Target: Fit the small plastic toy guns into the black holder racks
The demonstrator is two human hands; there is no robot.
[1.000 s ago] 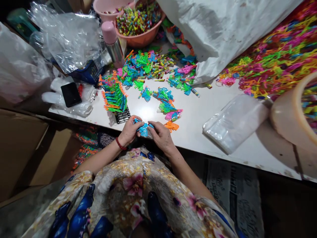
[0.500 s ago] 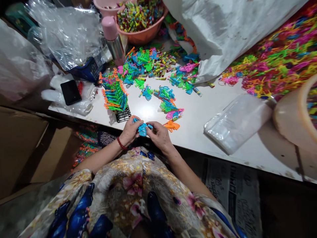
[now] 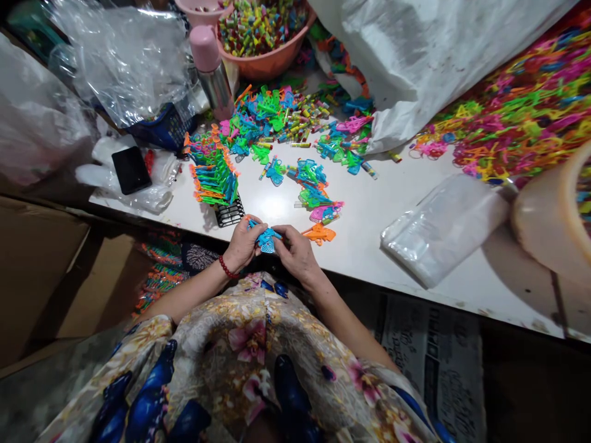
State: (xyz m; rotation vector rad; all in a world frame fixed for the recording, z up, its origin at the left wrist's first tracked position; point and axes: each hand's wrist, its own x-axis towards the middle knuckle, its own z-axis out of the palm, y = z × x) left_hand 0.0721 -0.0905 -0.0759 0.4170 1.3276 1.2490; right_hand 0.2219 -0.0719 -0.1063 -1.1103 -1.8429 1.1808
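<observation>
Close to the table's front edge, my left hand (image 3: 243,245) pinches a small blue plastic toy piece (image 3: 266,240) with a lattice pattern. My right hand (image 3: 295,251) grips the same piece from the other side, its thumb and fingers closed at the edge. Just beyond my right hand lies an orange plastic piece (image 3: 319,233). Past it, a short row of blue, green and pink pieces (image 3: 314,191) rests on the table. Left of centre, a dense stack of similar pieces (image 3: 215,175) stands by a black plastic grid basket (image 3: 231,213).
Behind is a heap of coloured pieces (image 3: 268,117) beside a pink-capped flask (image 3: 212,67) and an orange basin (image 3: 272,64) of small tubes. A phone (image 3: 132,170) lies left. Clear plastic bags (image 3: 438,234), a large tub (image 3: 549,215) and a white sack (image 3: 406,55) are right.
The blue piece has turned slightly between my fingers, and its lattice part shows more. My right fingers have shifted a little along its edge. The rest stays as it was.
</observation>
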